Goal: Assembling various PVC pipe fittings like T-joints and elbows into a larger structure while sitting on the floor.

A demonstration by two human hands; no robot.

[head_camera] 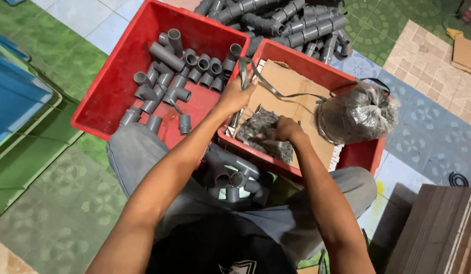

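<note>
My left hand [236, 95] is raised over the edge between two red bins and grips a thin grey strap [276, 91] that loops across a sheet of cardboard [291, 96]. My right hand [287, 128] is closed on a crumpled clear plastic bag of small dark pieces [261, 131] lying on that cardboard in the right red bin [365, 152]. A fuller, tied plastic bag of dark pieces [355, 114] rests on the bin's right side. An assembly of grey pipe fittings [233, 177] lies in my lap below the bins.
The left red bin [113, 81] holds several loose grey pipe fittings [179, 71]. A pile of assembled grey pipe pieces [286, 23] lies behind the bins. A blue container [14, 96] is at the left, wooden boards [438, 228] at the lower right, on a patterned tiled floor.
</note>
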